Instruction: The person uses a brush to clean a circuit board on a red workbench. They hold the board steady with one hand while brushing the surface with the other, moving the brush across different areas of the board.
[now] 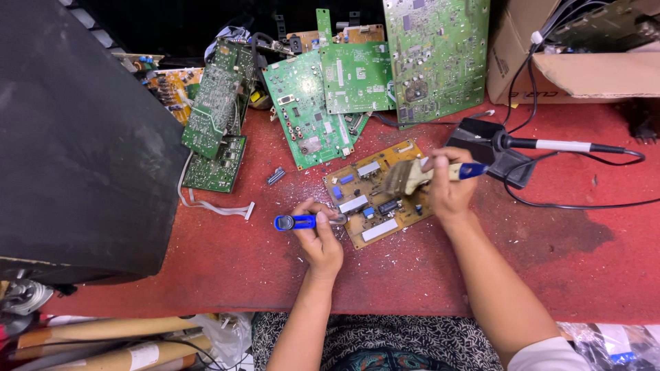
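Electronics repair workshop, heaped green circuit boards point(357, 75), soldering iron point(550, 145), red workbench point(206, 261)

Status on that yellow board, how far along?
Done: white debris lies scattered around the yellow circuit board. In hand: right hand holds a brush on it; left hand holds a blue-handled tool at its edge. Left: soldering iron rests aside; green boards lie piled behind.
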